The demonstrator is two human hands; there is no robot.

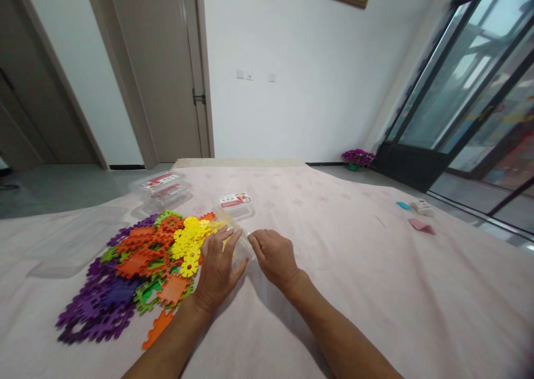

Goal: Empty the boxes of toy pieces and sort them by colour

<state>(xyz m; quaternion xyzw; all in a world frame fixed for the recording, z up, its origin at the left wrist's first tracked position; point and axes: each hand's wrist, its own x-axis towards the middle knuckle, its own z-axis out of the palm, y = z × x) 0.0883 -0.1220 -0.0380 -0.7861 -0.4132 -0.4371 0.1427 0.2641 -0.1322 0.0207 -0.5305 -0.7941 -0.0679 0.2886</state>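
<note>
A clear plastic box (246, 246) is between my hands, just right of a heap of toy pieces. My right hand (275, 256) is closed, its thumb and fingers pinching the box's right edge. With fingers spread, my left hand (219, 267) lies against the box's near left side; the fingertips partly hide it. Round yellow notched discs (191, 240) are piled by the left fingers, and some yellow shows through the clear plastic. Orange notched plates (139, 264), green frames (146, 294) and purple toothed pieces (89, 298) make up the rest of the heap.
Behind the box lies a clear lid with a red and white label (235, 200). Stacked labelled clear boxes (159, 183) stand at the back left, near a large clear container (75, 245). A pink cloth piece (422, 226), blue item (403, 205) and small white packet (422, 207) lie far right.
</note>
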